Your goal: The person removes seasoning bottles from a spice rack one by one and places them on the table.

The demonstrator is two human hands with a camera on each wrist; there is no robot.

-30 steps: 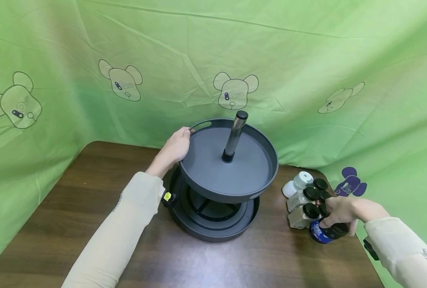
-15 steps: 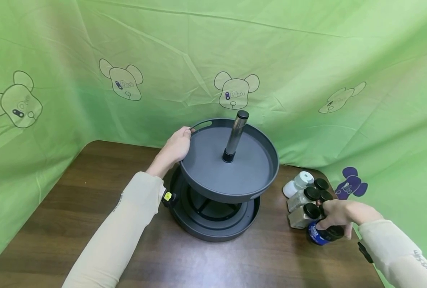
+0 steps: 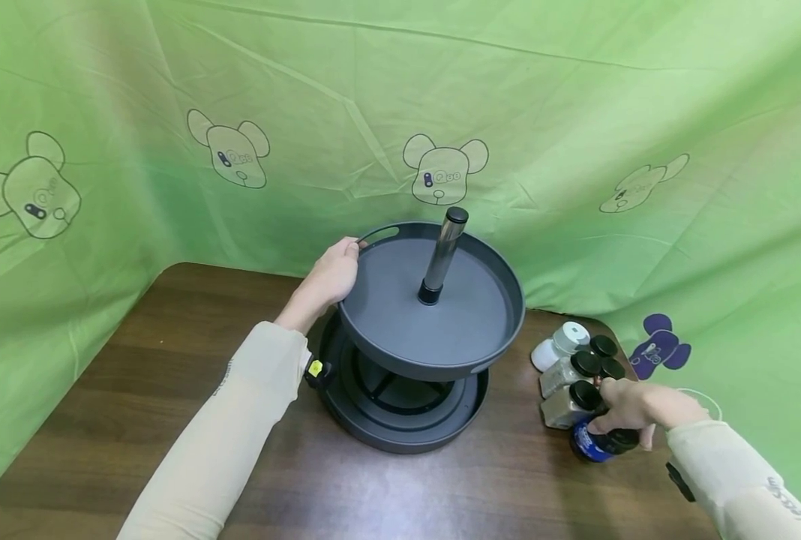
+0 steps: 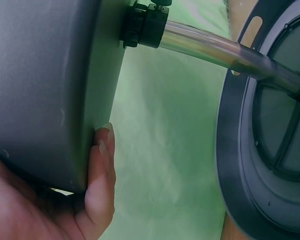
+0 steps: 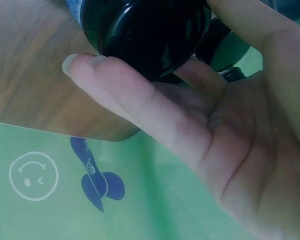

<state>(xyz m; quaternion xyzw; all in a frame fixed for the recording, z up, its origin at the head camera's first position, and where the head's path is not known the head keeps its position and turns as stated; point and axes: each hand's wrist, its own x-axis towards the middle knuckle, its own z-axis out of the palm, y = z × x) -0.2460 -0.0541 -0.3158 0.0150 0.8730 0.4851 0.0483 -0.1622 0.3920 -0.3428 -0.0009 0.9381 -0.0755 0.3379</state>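
Note:
My left hand (image 3: 333, 274) grips the handle side of the upper tray (image 3: 400, 322) of a grey two-tier round stand. In the left wrist view, fingers (image 4: 100, 185) curl under that tray (image 4: 35, 75). A metal post (image 3: 443, 255) rises through the upper tray, and the lower tray (image 3: 400, 442) sits on the table. At the right, my right hand (image 3: 633, 405) holds a dark jar (image 3: 589, 444) with a blue label and black lid. The right wrist view has the black lid (image 5: 150, 40) between thumb and fingers; whether the jar touches the table is unclear.
Next to the dark jar stand a white-capped bottle (image 3: 559, 346), clear jars (image 3: 565, 406) with black lids, and more black lids (image 3: 604, 346) partly hidden behind them. A green printed cloth (image 3: 306, 112) hangs behind the wooden table (image 3: 191, 360).
My right hand has shifted slightly left with the dark jar, close to the clear jars. The left hand and the stand look unchanged.

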